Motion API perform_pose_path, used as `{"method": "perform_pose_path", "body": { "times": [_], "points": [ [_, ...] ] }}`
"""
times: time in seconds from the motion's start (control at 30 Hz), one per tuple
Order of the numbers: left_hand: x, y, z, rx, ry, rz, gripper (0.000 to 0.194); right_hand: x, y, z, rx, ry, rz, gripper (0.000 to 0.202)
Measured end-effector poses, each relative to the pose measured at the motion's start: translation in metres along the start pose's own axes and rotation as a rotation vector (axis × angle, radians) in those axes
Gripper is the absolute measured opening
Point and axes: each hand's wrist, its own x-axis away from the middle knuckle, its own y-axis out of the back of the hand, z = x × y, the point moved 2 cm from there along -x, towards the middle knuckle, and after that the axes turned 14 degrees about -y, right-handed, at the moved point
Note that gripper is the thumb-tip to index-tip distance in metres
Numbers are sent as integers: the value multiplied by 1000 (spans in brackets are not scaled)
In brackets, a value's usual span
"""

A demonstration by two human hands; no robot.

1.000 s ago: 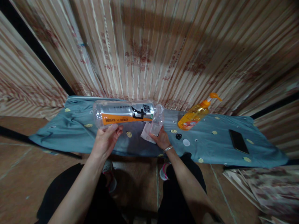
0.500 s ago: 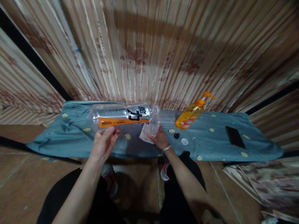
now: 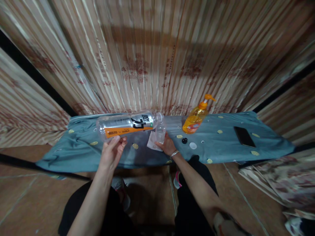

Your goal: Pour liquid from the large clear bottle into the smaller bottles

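My left hand (image 3: pixel 114 149) is closed on a large clear plastic drink bottle (image 3: pixel 128 125) with a silver and orange label. The bottle lies nearly level, its mouth pointing right. Its neck meets the top of a small clear bottle (image 3: pixel 160 131), which my right hand (image 3: pixel 167 144) grips near the base. How much liquid, if any, is in either bottle I cannot make out. Beneath the small bottle, a pale folded tissue (image 3: pixel 152 142) lies on the cloth. A silver bracelet circles my right wrist.
On the blue pineapple-print cloth (image 3: pixel 137 157) stands an orange pump bottle (image 3: pixel 193 123), to the right of my hands. A small black cap (image 3: pixel 184 140) and a white round lid (image 3: pixel 193 145) lie before it. A black phone (image 3: pixel 244 136) rests farther right. Striped curtains (image 3: pixel 147 49) hang behind.
The camera view has shifted slightly. Both hands still hold the two bottles mouth to mouth, with the large bottle in nearly the same tilt.
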Motion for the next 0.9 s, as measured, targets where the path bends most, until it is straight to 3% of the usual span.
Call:
{"method": "perform_pose_path", "body": {
  "times": [0.23,0.9],
  "points": [
    [-2,-1,-2,2,-16,41,49,-1,0,2,17,-4,-5,78],
    [-11,7,4,87,23,3,53,-5,-2,4,-72,-62,49,87]
  ]
}}
